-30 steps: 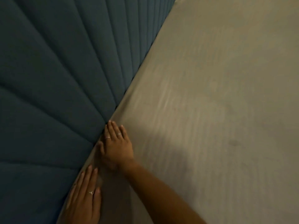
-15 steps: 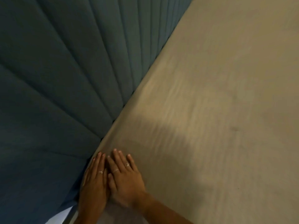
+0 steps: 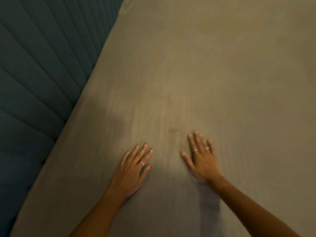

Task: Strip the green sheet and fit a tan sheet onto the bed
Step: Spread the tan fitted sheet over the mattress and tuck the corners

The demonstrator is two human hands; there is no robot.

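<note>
Both hands lying flat on the tan sheet (image 3: 205, 74), which is covering the bed beside the blue headboard (image 3: 42, 74). Left hand (image 3: 132, 170) & right hand (image 3: 201, 159): fingers straight, spread apart, gripping nothing. Risk: pushing too hard w/ palms could be dragging the tucked edge loose, rucking fabric.

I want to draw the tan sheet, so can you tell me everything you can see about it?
The tan sheet is a plain, soft-looking cloth, light brown with no pattern, only one small dark spot near the middle. It lies flat and fairly smooth over the bed, filling most of the view. Its left edge meets the ribbed blue headboard. The left hand and right hand rest on it, fingers straight and spread, a little apart from each other.
</note>
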